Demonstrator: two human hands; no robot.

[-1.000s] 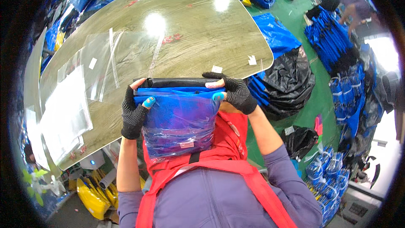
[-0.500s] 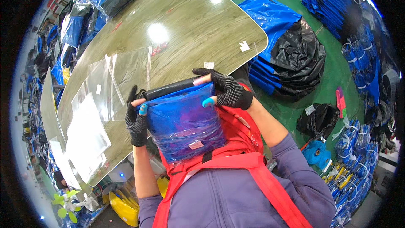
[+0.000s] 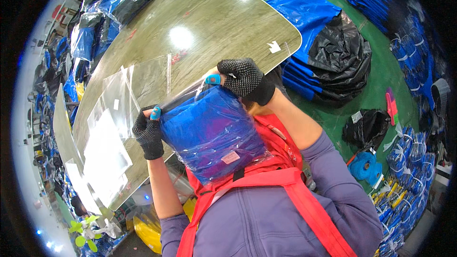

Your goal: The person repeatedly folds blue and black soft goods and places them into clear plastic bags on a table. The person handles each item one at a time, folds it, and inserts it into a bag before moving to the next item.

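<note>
One wood-grain table [image 3: 219, 24] stands beyond one red apron [image 3: 280, 148]. Against the apron is one blue package [image 3: 214, 121] in clear film. Two grips hold its upper edge: the gloved left hand [image 3: 148, 133] pinches one corner, the gloved right hand [image 3: 243, 78] clenches film near the other. One pale label [image 3: 230, 157] lies on it.

At the near edge of the counter [image 3: 223, 24] is a package [image 3: 214, 128]; plastic sleeves [image 3: 107, 150] lie on its left part, a bundle [image 3: 340, 59] to its right.
</note>
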